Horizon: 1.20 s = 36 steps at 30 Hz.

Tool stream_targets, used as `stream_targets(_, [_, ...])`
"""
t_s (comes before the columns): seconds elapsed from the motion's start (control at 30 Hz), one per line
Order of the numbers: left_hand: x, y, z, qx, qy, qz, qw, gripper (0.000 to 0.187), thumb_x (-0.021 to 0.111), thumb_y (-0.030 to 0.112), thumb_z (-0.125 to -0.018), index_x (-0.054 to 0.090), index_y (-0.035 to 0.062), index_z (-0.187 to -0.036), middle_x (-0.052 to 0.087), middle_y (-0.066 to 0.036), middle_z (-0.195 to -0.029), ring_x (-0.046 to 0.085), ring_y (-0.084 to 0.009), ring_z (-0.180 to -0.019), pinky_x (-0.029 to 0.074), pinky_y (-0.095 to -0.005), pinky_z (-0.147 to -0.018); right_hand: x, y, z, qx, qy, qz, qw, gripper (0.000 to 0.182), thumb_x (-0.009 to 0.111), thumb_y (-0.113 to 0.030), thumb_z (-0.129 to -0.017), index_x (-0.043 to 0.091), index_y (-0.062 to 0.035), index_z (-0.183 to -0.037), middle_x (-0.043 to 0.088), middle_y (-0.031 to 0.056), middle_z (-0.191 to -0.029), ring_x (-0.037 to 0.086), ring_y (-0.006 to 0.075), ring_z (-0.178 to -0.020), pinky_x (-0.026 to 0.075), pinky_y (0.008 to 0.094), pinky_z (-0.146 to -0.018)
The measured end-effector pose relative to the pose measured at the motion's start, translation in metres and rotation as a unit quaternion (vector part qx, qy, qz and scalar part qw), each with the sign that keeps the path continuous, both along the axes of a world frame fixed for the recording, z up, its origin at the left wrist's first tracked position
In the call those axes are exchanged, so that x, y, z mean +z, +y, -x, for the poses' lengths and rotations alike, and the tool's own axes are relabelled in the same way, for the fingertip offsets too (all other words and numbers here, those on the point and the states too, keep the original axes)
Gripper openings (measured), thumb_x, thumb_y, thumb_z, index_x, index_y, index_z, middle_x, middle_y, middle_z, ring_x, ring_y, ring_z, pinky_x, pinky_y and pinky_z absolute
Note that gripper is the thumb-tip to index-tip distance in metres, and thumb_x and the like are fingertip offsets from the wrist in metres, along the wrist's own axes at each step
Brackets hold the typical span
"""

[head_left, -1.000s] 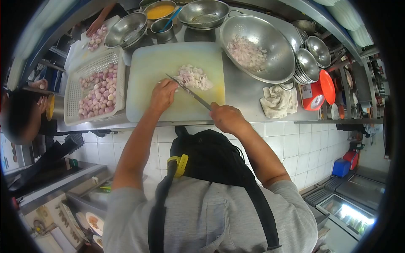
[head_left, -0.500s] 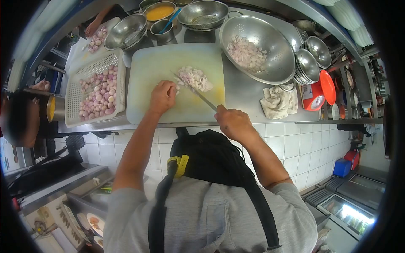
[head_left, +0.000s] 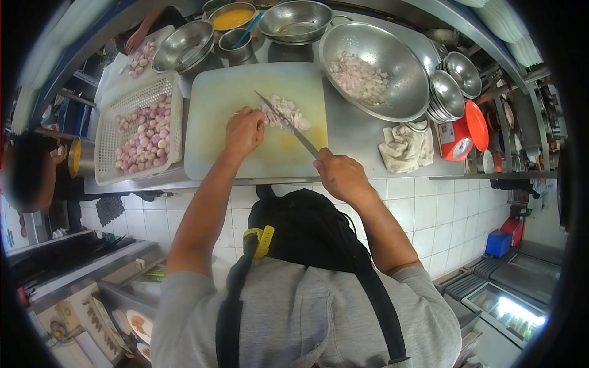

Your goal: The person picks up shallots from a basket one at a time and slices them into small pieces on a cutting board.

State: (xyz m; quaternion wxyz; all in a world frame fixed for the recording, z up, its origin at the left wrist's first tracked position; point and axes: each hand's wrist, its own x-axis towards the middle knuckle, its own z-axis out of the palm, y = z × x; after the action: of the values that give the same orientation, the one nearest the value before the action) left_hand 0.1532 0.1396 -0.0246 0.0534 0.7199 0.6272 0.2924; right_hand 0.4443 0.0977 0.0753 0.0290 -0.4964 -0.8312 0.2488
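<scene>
In my right hand (head_left: 341,176) is the handle of a long knife (head_left: 302,137). Its blade slants up and left over a small pile of chopped shallots (head_left: 294,115), tip raised toward the back. My left hand (head_left: 245,131) is closed, fingers curled, just left of that pile; whatever lies under the fingertips is hidden. Both the pile and the hand are over a pale cutting board (head_left: 215,92) with yellowish stains. To the left stands a white plastic basket (head_left: 175,116) of peeled whole shallots (head_left: 147,135).
A large steel colander (head_left: 405,67) with chopped shallots stands right of the board. Beyond it are stacked steel bowls (head_left: 446,92) and a red scale (head_left: 457,142). A crumpled cloth (head_left: 405,148) lies near the edge. Another person's hand (head_left: 133,43) is at the far left.
The blade has shifted up over the shallot pile, its tip higher. My left hand has moved slightly right and down, its fingers turned. My right hand has moved slightly right.
</scene>
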Motion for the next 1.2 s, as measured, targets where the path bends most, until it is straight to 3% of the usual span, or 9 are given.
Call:
stream_targets(0.47, [-0.001,0.011,0.001,-0.021,-0.035,0.039,0.998,0.01,0.073,0.01,-0.079,0.071,0.0084,-0.089,0.07,-0.015,-0.085,0.068,-0.0378,-0.082,0.053,-0.0497,-0.074,0.005,-0.003,0.0,-0.006,0.001,0.005,1.0,0.022,0.056,-0.024,-0.105,0.058,-0.002,-0.105,0.072,0.0227,-0.082,0.071,0.0444,-0.085,0.054,0.0566,-0.08])
stream_targets(0.67, [0.006,0.013,0.009,-0.051,0.075,0.071,0.993,0.01,0.07,0.009,-0.084,0.071,0.0095,-0.093,0.07,-0.015,-0.086,0.07,-0.0363,-0.084,0.054,-0.0492,-0.077,0.011,-0.002,-0.002,-0.025,-0.002,0.019,1.0,0.022,0.056,-0.025,-0.105,0.058,-0.0022,-0.105,0.072,0.0227,-0.083,0.071,0.0442,-0.087,0.054,0.0563,-0.08])
stream_targets(0.77, [0.007,0.01,0.017,-0.019,-0.051,0.034,0.998,0.009,0.069,0.008,-0.088,0.07,0.0087,-0.096,0.07,-0.014,-0.086,0.069,-0.0352,-0.082,0.054,-0.0463,-0.075,0.008,-0.002,-0.005,-0.026,0.001,0.021,0.999,0.023,0.056,-0.025,-0.105,0.059,-0.0023,-0.106,0.072,0.0224,-0.083,0.071,0.044,-0.088,0.054,0.0562,-0.081])
stream_targets(0.87, [0.01,0.006,0.03,0.008,-0.179,0.09,0.98,0.012,0.069,0.008,-0.091,0.071,0.0076,-0.102,0.071,-0.014,-0.088,0.069,-0.0325,-0.08,0.055,-0.0407,-0.074,-0.004,-0.004,-0.009,-0.017,0.033,0.013,0.999,0.024,0.055,-0.026,-0.106,0.056,-0.0022,-0.105,0.07,0.0235,-0.079,0.068,0.0481,-0.082,0.052,0.0593,-0.077])
stream_targets(0.97, [0.009,0.005,0.039,-0.007,-0.147,0.055,0.988,0.012,0.07,0.007,-0.091,0.072,0.0063,-0.103,0.072,-0.013,-0.089,0.07,-0.0293,-0.079,0.055,-0.036,-0.074,-0.01,-0.004,-0.009,-0.009,0.026,0.023,0.999,0.024,0.055,-0.027,-0.106,0.056,-0.0025,-0.105,0.07,0.0234,-0.081,0.068,0.0484,-0.083,0.051,0.0597,-0.077])
stream_targets(1.07, [0.007,0.002,0.046,-0.043,-0.156,0.109,0.981,0.012,0.074,0.009,-0.095,0.074,0.0023,-0.104,0.072,-0.008,-0.088,0.065,-0.0157,-0.073,0.053,-0.0306,-0.068,0.001,-0.001,-0.002,0.0,0.005,0.081,0.997,0.025,0.054,-0.027,-0.106,0.059,-0.0025,-0.108,0.073,0.0244,-0.09,0.071,0.0461,-0.093,0.054,0.0579,-0.086])
stream_targets(1.17, [0.011,0.001,0.045,0.006,-0.173,0.151,0.973,0.008,0.074,0.01,-0.09,0.074,0.0049,-0.095,0.073,-0.012,-0.09,0.07,-0.0286,-0.075,0.055,-0.0378,-0.073,-0.002,0.001,0.002,0.016,-0.003,0.093,0.996,0.026,0.054,-0.028,-0.106,0.059,-0.0022,-0.108,0.073,0.0248,-0.092,0.071,0.0465,-0.096,0.054,0.0583,-0.088])
stream_targets(1.2, [0.008,0.002,0.047,0.012,-0.164,0.143,0.976,0.008,0.075,0.011,-0.089,0.074,0.0052,-0.096,0.072,-0.012,-0.089,0.07,-0.0287,-0.075,0.055,-0.038,-0.073,-0.003,0.002,0.001,0.021,-0.001,0.096,0.995,0.026,0.054,-0.028,-0.106,0.059,-0.0022,-0.108,0.073,0.0249,-0.092,0.07,0.0466,-0.097,0.054,0.0582,-0.088])
